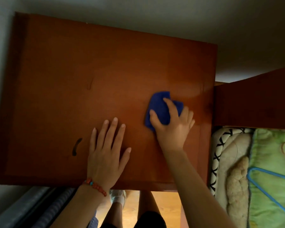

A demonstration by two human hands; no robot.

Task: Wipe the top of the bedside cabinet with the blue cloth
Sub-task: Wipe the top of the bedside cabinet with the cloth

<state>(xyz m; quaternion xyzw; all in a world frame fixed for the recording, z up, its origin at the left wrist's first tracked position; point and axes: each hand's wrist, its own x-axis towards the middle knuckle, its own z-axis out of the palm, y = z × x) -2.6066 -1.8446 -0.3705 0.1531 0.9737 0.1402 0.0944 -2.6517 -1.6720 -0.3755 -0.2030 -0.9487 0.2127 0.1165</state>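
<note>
The bedside cabinet's reddish-brown wooden top (72, 79) fills most of the head view. A crumpled blue cloth (158, 106) lies on its right half, pressed flat under my right hand (173, 125), whose thumb and fingers curl over it. My left hand (107, 150) rests palm down on the wood near the front edge, fingers spread, holding nothing; a red bead bracelet is on its wrist. A dark curved mark (76, 146) sits left of that hand.
A bed with green bedding (273, 170) and a cream quilt (234, 162) lies right of the cabinet, below a wooden headboard (253, 102). White walls border the back and left. My legs and wooden floor (164, 206) show below the front edge.
</note>
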